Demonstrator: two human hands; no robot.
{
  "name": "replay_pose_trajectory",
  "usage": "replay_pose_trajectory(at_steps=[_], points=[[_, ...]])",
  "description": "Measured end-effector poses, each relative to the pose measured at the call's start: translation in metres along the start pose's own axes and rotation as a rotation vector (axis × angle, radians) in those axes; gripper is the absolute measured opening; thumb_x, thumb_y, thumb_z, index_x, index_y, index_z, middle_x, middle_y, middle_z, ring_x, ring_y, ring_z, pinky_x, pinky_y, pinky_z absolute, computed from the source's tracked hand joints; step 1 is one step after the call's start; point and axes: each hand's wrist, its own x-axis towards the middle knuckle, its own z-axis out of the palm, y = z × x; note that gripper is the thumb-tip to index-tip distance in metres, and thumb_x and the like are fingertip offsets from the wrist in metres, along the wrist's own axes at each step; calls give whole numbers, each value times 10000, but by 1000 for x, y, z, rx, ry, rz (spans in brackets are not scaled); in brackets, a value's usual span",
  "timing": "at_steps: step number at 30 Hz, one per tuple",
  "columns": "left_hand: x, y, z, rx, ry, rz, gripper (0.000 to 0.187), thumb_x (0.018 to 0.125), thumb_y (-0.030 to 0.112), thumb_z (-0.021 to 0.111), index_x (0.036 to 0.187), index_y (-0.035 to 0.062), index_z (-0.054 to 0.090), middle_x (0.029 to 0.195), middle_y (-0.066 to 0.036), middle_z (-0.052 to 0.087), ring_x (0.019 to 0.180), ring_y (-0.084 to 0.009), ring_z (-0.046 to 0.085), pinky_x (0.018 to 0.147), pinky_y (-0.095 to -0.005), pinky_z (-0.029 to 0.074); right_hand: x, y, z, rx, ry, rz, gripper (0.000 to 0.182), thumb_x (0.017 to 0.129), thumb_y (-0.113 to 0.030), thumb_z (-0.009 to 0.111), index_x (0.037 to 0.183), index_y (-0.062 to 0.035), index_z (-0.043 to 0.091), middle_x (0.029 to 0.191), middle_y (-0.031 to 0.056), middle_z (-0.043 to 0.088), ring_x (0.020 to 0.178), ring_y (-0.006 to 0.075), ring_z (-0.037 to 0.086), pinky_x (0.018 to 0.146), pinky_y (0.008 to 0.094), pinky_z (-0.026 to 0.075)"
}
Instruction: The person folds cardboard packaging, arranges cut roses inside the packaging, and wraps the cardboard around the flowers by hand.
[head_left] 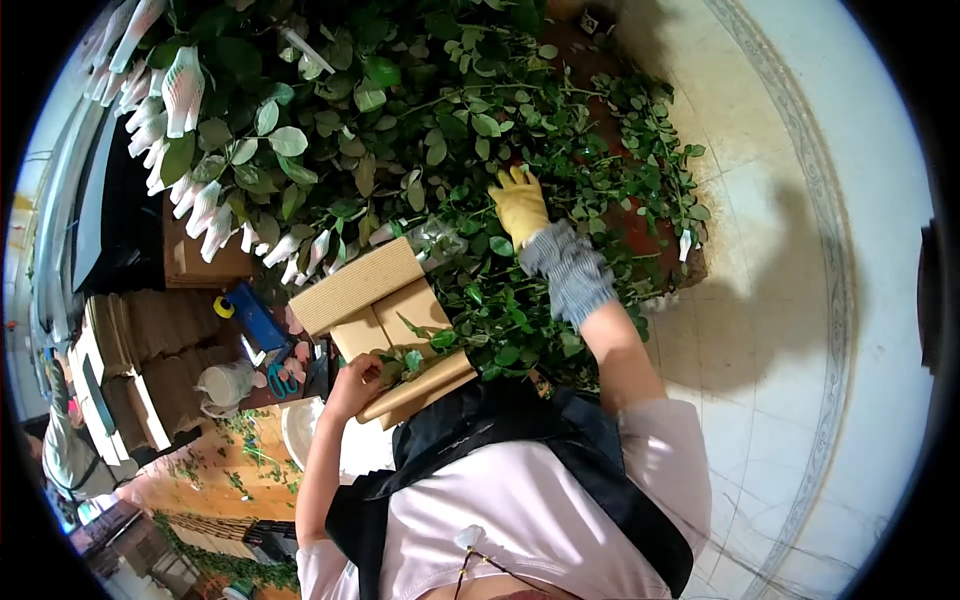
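Observation:
My left hand (357,385) is bare, its fingers curled in at the left end of a folded piece of corrugated cardboard (362,285). Green leaves (412,360) lie in the cardboard's fold beside those fingers. What they grip, if anything, is hidden. A yellow glove with a grey knitted cuff covers my right hand (520,207), which reaches out with fingers spread over a pile of leafy rose stems (455,130). It touches the leaves and holds nothing I can see. Flower heads in white net sleeves (183,92) line the pile's left side.
A blue tape dispenser (255,315), blue-handled scissors (284,378) and a white cup (226,385) are on the left. Stacked cardboard (150,340) stands beyond them. Pale floor tiles (750,420) lie to the right. Leaf scraps litter the wooden floor (220,470).

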Motion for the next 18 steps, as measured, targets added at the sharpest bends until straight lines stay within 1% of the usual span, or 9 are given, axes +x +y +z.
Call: replay_pose_trajectory(at_steps=[1, 3, 6, 8, 10, 12, 13, 16, 18], points=[[0, -2, 1, -23, 12, 36, 292, 764, -18, 684, 1047, -38, 613, 959, -164, 653, 882, -255, 672, 800, -344, 531, 3, -4, 0, 6, 36, 1, 264, 828, -155, 639, 1086, -119, 680, 1182, 95, 649, 1234, 266, 513, 1099, 462, 335], [1, -3, 0, -11, 39, 56, 281, 767, -20, 678, 1040, -31, 615, 949, -161, 653, 880, -264, 678, 802, -344, 535, 18, 3, -7, 192, -135, 39, 179, 799, -174, 642, 957, -115, 703, 1163, 81, 669, 1209, 272, 537, 1095, 482, 325], [0, -3, 4, 37, 41, 51, 262, 763, -24, 674, 1019, -19, 617, 961, -168, 639, 892, -294, 675, 790, -355, 533, 33, -8, -89, -12, 187, 137, 181, 763, -110, 614, 916, -115, 709, 1115, 60, 702, 1124, 292, 597, 1056, 468, 370], [0, -4, 4, 46, 46, 83, 256, 763, -25, 671, 1012, -17, 611, 965, -168, 621, 883, -308, 666, 783, -369, 531, 32, 7, -120, 25, 218, 108, 136, 783, -115, 628, 892, -113, 709, 1053, 62, 707, 1088, 288, 616, 1053, 469, 391], [0, -6, 4, 42, 45, 98, 285, 764, -20, 673, 1039, -9, 601, 977, -165, 604, 881, -313, 660, 795, -379, 538, 29, 11, -153, 286, 221, 149, 198, 779, -104, 650, 964, -60, 708, 966, 105, 712, 1009, 298, 646, 1015, 473, 436], [0, -2, 2, 127, 49, 98, 346, 769, -4, 693, 1099, -2, 592, 987, -163, 607, 897, -310, 663, 806, -377, 542, 30, 4, -191, 278, 253, -31, 234, 762, -61, 650, 990, -59, 702, 981, 121, 700, 1003, 296, 641, 1020, 464, 437], [0, 2, 1, 117, 56, 106, 383, 771, 9, 706, 1135, 5, 586, 993, -162, 609, 906, -310, 664, 809, -378, 543, 25, -2, -193, 254, 170, -49, 302, 742, -35, 657, 1041, -68, 683, 995, 131, 686, 1016, 313, 630, 1026, 465, 434], [2, -7, 4, 17, 63, 122, 446, 783, 30, 728, 1207, 29, 588, 1019, -160, 611, 931, -305, 667, 829, -383, 544, 15, -17, -213, 271, 184, -138, 346, 734, -41, 664, 1079, -74, 662, 1009, 128, 675, 1030, 322, 618, 1030, 466, 430], [2, -12, 6, 17, 60, 136, 452, 787, 27, 723, 1220, 29, 591, 1023, -156, 609, 934, -300, 666, 835, -379, 543, 5, -20, -215, 315, 211, -17, 412, 719, -2, 668, 1124, -79, 657, 1013, 133, 672, 1043, 329, 610, 1037, 473, 424]])
